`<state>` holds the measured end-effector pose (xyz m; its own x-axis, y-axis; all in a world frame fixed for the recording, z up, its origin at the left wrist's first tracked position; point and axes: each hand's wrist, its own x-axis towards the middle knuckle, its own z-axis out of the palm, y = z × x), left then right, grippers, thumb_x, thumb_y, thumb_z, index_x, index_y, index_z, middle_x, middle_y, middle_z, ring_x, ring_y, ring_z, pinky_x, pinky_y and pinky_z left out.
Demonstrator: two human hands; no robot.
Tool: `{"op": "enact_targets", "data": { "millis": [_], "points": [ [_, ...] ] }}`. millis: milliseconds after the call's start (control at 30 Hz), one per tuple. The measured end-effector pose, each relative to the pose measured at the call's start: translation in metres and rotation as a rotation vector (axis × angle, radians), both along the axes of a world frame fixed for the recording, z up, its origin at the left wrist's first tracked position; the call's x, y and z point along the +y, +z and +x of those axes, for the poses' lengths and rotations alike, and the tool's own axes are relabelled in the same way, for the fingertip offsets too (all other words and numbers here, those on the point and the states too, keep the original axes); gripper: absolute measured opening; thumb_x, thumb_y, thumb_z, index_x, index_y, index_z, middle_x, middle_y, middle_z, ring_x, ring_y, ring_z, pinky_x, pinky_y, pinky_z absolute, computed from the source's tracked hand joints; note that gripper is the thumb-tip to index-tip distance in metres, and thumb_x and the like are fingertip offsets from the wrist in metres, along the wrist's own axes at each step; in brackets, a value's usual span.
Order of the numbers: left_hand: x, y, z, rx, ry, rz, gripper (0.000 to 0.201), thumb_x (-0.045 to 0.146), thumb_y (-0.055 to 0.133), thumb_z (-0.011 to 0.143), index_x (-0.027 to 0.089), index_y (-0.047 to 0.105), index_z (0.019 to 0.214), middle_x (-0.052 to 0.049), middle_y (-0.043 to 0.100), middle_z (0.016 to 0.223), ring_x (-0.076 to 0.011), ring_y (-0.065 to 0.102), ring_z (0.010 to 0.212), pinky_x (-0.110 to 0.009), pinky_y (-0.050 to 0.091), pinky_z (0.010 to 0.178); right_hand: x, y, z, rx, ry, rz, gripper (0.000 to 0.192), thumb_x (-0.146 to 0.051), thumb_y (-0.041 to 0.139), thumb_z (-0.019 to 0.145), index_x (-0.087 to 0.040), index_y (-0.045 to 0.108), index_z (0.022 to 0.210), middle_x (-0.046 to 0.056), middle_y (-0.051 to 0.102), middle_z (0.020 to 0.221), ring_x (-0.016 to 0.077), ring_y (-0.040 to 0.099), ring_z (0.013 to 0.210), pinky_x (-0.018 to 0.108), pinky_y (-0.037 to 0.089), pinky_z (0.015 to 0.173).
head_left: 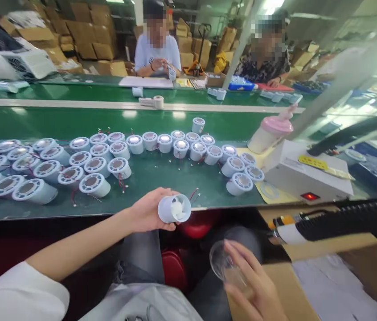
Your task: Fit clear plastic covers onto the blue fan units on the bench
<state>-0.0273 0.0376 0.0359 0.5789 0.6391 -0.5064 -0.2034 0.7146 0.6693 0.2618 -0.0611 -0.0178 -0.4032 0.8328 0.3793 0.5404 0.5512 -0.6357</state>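
My left hand [148, 209] grips a small pale-blue fan housing [174, 208] with a white impeller facing me, held just off the near edge of the green belt [161, 178]. Thin red and white wires trail from it. My right hand [255, 285] is lower, over my lap, and pinches a clear round plastic cover [222, 262]. The two hands are apart, the cover below and right of the housing.
Several identical fan housings [95, 162] stand in rows on the belt. A white box with a red light [304, 178] and a pink-lidded bottle [270, 133] sit at right. A cardboard box [335, 281] is beside my right hand. Two people sit across the belt.
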Motion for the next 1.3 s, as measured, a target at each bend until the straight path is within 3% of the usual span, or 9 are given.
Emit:
{"op": "enact_targets", "data": {
  "millis": [133, 333, 433, 600, 700, 833, 1067, 1167, 1300],
  "points": [
    [-0.016, -0.033, 0.034, 0.014, -0.198, -0.054, 0.040, 0.056, 0.058, 0.076, 0.019, 0.052, 0.090, 0.000, 0.059, 0.069, -0.0109, 0.051, 0.051, -0.020, 0.036, 0.043, 0.016, 0.012, -0.036, -0.299, -0.144, 0.172, 0.055, -0.022, 0.058, 0.082, -0.028, 0.047, 0.136, 0.015, 0.052, 0.126, 0.0330, 0.054, 0.108, 0.048, 0.053, 0.084],
    [-0.014, -0.017, 0.044, 0.362, -0.522, 0.741, 0.020, 0.036, 0.064, 0.078, 0.018, 0.060, 0.085, -0.002, 0.063, 0.091, -0.0163, 0.055, 0.084, -0.028, 0.043, 0.075, 0.029, 0.016, -0.037, -0.324, -0.093, -0.034, 0.018, -0.008, 0.060, 0.075, -0.022, 0.068, 0.083, 0.012, 0.056, 0.124, 0.0309, 0.052, 0.109, 0.044, 0.053, 0.082],
    [-0.018, -0.013, 0.044, 0.550, -0.452, 1.090, 0.026, 0.039, 0.068, 0.076, 0.019, 0.059, 0.088, -0.003, 0.061, 0.096, -0.0194, 0.053, 0.092, -0.031, 0.041, 0.084, 0.023, 0.020, -0.034, -0.060, -0.045, -0.269, 0.009, -0.018, 0.071, 0.075, -0.021, 0.062, 0.073, 0.010, 0.056, 0.120, 0.0256, 0.055, 0.109, 0.040, 0.051, 0.088],
    [-0.024, -0.031, 0.042, 0.544, -0.230, 1.179, 0.070, 0.048, 0.081, 0.058, 0.021, 0.052, 0.116, -0.006, 0.055, 0.103, -0.0213, 0.053, 0.092, -0.034, 0.045, 0.083, 0.018, 0.026, -0.040, 0.210, -0.097, -0.362, 0.016, -0.027, 0.057, 0.088, -0.020, 0.063, 0.074, 0.010, 0.061, 0.109, 0.0214, 0.061, 0.102, 0.035, 0.050, 0.089],
    [-0.022, -0.041, 0.040, 0.522, -0.250, 1.292, 0.071, 0.047, 0.082, 0.057, 0.023, 0.058, 0.119, -0.009, 0.050, 0.105, -0.0240, 0.051, 0.099, -0.039, 0.046, 0.086, 0.017, 0.027, -0.043, 0.298, -0.191, -0.367, 0.024, -0.026, 0.054, 0.088, -0.020, 0.063, 0.067, 0.009, 0.064, 0.100, 0.0198, 0.063, 0.092, 0.029, 0.053, 0.073],
    [-0.018, -0.043, 0.038, 0.397, -0.363, 1.231, 0.064, 0.042, 0.082, 0.060, 0.023, 0.062, 0.117, -0.010, 0.058, 0.111, -0.0251, 0.056, 0.105, -0.040, 0.047, 0.093, 0.015, 0.026, -0.042, 0.424, -0.274, -0.459, 0.023, -0.028, 0.062, 0.082, -0.020, 0.064, 0.060, 0.008, 0.067, 0.092, 0.0191, 0.065, 0.082, 0.026, 0.053, 0.060],
    [-0.022, -0.041, 0.039, 0.264, -0.416, 0.858, 0.066, 0.031, 0.077, 0.068, 0.023, 0.053, 0.128, -0.011, 0.058, 0.128, -0.0249, 0.058, 0.113, -0.036, 0.053, 0.091, 0.017, 0.023, -0.039, 0.561, -0.305, -0.548, 0.026, -0.030, 0.065, 0.080, -0.021, 0.068, 0.056, 0.007, 0.072, 0.091, 0.0226, 0.067, 0.088, 0.035, 0.056, 0.077],
    [-0.027, -0.044, 0.040, 0.202, -0.327, 0.660, 0.064, 0.028, 0.075, 0.071, 0.022, 0.050, 0.129, -0.011, 0.058, 0.128, -0.0226, 0.061, 0.109, -0.036, 0.053, 0.090, 0.016, 0.020, -0.034, 0.460, -0.174, -0.473, 0.008, -0.029, 0.072, 0.076, -0.022, 0.073, 0.081, 0.009, 0.068, 0.113, 0.0268, 0.063, 0.106, 0.041, 0.053, 0.090],
    [-0.032, -0.045, 0.039, 0.104, -0.245, 0.523, 0.060, 0.027, 0.075, 0.072, 0.023, 0.051, 0.128, -0.011, 0.055, 0.132, -0.0229, 0.060, 0.109, -0.034, 0.053, 0.088, 0.011, 0.016, -0.026, 0.223, -0.039, -0.305, 0.038, -0.023, 0.075, 0.075, -0.024, 0.065, 0.111, 0.011, 0.060, 0.129, 0.0274, 0.054, 0.121, 0.044, 0.044, 0.103]
  ]
}}
